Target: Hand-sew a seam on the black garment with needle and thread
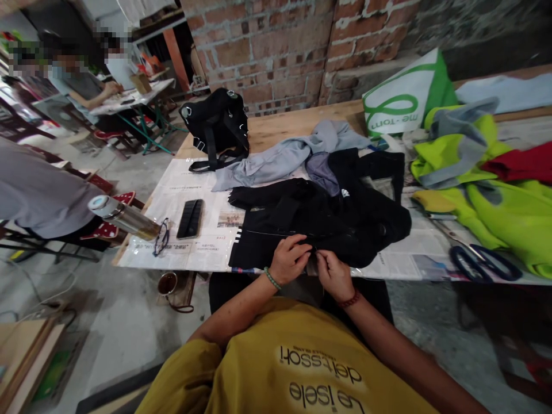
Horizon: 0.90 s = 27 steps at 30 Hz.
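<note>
A black garment with white stripes (267, 224) is spread at the table's front edge, its sleeves folded over it. My left hand (288, 260), with a green bead bracelet at the wrist, is closed with its fingertips at the garment's near edge. Close beside it, my right hand (334, 277), wearing a dark red bracelet, pinches the same edge. Any small item between the fingertips is too small to make out. Behind the garment lies a light grey piece of clothing (276, 158).
Left on the newspaper-covered table (138, 259) are a phone (190, 218), glasses (161, 237) and a steel flask (123, 215). A black bag (222, 126) stands behind. To the right are scissors (483, 256), yellow-green clothing (513, 213) and a green-white bag (409, 95). People sit at left.
</note>
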Available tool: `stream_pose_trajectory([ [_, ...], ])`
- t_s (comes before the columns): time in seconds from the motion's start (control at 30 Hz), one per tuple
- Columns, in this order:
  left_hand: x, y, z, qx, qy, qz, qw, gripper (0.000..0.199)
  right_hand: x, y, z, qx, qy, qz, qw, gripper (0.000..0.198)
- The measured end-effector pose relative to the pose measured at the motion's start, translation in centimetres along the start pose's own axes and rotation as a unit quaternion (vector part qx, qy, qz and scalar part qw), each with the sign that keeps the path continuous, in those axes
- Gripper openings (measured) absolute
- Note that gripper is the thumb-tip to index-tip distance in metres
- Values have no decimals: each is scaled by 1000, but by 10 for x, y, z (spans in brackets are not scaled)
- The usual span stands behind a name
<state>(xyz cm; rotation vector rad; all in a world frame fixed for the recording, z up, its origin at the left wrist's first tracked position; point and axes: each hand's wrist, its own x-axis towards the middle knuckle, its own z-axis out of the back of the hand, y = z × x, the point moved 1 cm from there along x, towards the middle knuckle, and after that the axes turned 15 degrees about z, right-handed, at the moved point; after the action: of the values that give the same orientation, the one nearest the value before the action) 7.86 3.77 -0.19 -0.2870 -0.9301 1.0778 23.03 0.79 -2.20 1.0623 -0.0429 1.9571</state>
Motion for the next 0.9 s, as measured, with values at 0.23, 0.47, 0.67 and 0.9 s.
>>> stream_pose_trajectory([
  [0.23, 0, 2, -2, -12, 5, 7, 1000, 16, 0, 0, 0, -1, 4, -5, 1000, 21],
  [0.47, -2, 3, -2, 5, 12, 6, 1000, 18, -1, 0, 0, 3, 11, -13, 1000, 22],
  [0.67, 0, 0, 0, 10, -1, -5, 1000, 16, 1, 0, 0, -4, -5, 7, 1000, 20],
  [0.9, 1, 0, 0, 12, 16, 19, 1000, 15, 0, 0, 0, 5, 4, -10, 1000, 21],
])
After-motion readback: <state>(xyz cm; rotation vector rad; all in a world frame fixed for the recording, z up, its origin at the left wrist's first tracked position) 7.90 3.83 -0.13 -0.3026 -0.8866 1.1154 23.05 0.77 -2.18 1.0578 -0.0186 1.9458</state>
